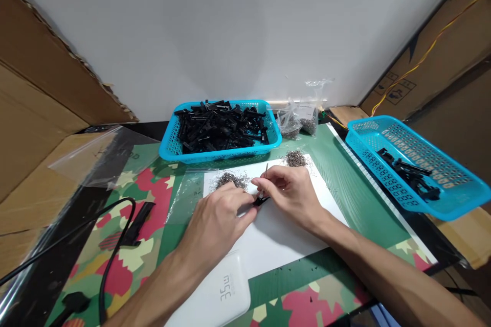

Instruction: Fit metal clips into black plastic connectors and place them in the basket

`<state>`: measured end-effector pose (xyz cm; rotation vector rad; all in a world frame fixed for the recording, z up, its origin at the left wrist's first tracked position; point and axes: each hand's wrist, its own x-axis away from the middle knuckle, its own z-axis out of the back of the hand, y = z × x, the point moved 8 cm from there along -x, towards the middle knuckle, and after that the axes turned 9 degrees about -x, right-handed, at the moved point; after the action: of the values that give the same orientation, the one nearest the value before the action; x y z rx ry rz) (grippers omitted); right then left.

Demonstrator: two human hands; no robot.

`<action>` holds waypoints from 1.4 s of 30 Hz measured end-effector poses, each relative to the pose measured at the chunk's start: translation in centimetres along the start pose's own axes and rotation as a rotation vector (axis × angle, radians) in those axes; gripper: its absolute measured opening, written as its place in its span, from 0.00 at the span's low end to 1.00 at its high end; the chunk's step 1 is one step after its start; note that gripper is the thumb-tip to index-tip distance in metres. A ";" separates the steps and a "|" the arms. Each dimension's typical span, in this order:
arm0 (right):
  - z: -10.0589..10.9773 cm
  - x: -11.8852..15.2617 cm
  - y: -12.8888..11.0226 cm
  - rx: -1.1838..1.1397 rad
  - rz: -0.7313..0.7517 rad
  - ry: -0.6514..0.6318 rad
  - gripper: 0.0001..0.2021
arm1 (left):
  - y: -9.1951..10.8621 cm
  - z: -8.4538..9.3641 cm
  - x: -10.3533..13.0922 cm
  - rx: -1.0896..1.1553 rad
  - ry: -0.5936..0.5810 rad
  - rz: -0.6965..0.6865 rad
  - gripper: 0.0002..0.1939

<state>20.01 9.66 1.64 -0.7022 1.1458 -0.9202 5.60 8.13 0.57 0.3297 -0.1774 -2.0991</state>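
Over a white sheet (295, 237), my left hand (220, 214) has its fingers closed on a small black plastic part (261, 201). My right hand (293, 194) pinches a thin metal tool (266, 169), held upright with its lower end at the black part. The exact contact point is partly hidden by the fingers. One pile of small metal pieces (232, 180) lies just beyond my left hand. Another metal pile (295, 159) sits behind my right hand, at the sheet's far edge.
A blue basket (215, 156) heaped with black parts stands at the back; another blue basket (452, 209) at right holds fewer. Bags of metal pieces (303, 120) lean on the wall. A white power bank (226, 291) lies in front; a black cable (115, 250) runs at left.
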 end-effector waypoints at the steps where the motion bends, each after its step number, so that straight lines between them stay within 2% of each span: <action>1: -0.1 0.1 0.1 -0.002 0.002 0.004 0.13 | 0.1 0.0 0.0 0.006 -0.001 -0.007 0.11; 7: -0.3 0.5 -0.1 0.026 0.073 0.003 0.15 | 0.5 0.0 -0.3 0.112 -0.008 -0.025 0.13; 20: -0.5 1.1 -0.3 0.046 0.035 -0.028 0.17 | 0.5 -0.4 0.1 0.184 0.020 0.005 0.12; 27: -0.8 1.8 -0.3 0.089 0.061 -0.052 0.14 | 0.1 -0.6 0.1 0.170 0.024 0.053 0.11; 31: -0.7 1.6 -0.1 -0.044 0.017 -0.024 0.12 | 0.0 -0.1 0.0 0.158 0.040 0.068 0.08; 33: 0.2 1.0 -0.2 -0.164 0.005 0.045 0.11 | -0.2 0.4 0.1 0.167 0.078 0.102 0.06; 37: 4.1 -0.1 0.4 -0.316 -0.028 0.253 0.09 | -1.6 1.4 0.4 0.226 0.164 0.267 0.07; 40: 6.9 -0.8 2.0 -0.315 -0.102 0.298 0.08 | -2.4 1.6 0.7 0.324 0.189 0.350 0.08; 42: 8.2 -0.9 3.2 -0.303 -0.158 0.277 0.06 | -2.8 1.7 0.8 0.392 0.195 0.378 0.09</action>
<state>28.52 12.04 1.63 -0.9415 1.5119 -1.0100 2.40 8.95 1.31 0.6764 -0.4976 -1.6401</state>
